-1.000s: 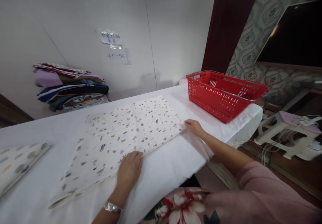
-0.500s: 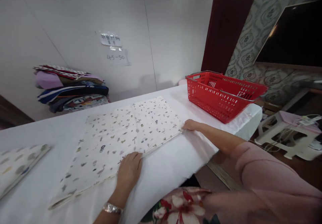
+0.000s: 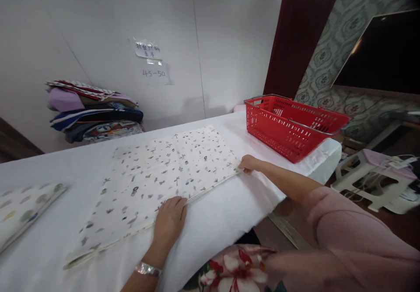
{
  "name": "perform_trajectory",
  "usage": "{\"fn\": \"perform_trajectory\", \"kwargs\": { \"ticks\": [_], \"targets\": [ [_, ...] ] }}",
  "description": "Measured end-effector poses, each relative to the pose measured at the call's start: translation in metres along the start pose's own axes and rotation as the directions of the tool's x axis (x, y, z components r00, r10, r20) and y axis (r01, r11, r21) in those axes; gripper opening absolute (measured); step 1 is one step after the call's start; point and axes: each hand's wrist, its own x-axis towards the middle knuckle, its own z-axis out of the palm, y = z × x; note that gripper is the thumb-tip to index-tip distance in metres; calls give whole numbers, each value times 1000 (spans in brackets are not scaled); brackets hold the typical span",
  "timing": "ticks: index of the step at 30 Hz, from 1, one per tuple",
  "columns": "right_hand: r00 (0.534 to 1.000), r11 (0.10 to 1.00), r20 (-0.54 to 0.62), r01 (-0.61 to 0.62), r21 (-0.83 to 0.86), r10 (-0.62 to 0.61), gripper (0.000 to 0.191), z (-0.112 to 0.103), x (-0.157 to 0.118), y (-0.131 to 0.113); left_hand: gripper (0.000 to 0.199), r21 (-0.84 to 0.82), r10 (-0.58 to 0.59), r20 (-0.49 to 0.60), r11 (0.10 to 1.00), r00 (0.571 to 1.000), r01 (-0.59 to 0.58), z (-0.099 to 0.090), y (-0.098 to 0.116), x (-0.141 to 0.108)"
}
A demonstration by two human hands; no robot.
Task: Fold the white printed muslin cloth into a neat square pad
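A white patterned cloth [image 3: 154, 182], printed with small animals, palm trees and plants, lies folded and flat on a white-covered table. Its layers show along the near edge. My left hand [image 3: 170, 219], with a silvery bracelet at the wrist, is closed over the middle of that edge; its fingertips are partly hidden. At the near right corner, my right hand [image 3: 250, 163] pinches the cloth's edge between thumb and fingers. Another folded cloth [image 3: 24, 211] with grey spots lies at the far left, apart from both hands.
A red plastic basket [image 3: 285, 128] with metal handles stands on the table's [image 3: 210, 235] right end. Stacked folded fabrics [image 3: 95, 112] sit against the wall at back left. A stool [image 3: 377, 174] carrying cables stands on the floor at right.
Both hands keep their places on the cloth. The right fingers have shifted very slightly at the corner, and the camera view has moved a little.
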Motion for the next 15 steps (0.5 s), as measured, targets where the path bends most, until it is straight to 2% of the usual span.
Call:
{"fn": "perform_trajectory", "kwargs": {
  "ticks": [8, 15],
  "targets": [
    [999, 999, 37, -35, -29, 36, 29, -5, 4, -1, 25, -1, -13, 12, 1000, 1000, 13, -1, 0, 1],
    [987, 995, 133, -94, 11, 92, 26, -7, 7, 0, 24, 1, -8, 33, 1000, 999, 8, 0, 0, 0]
  ]
}}
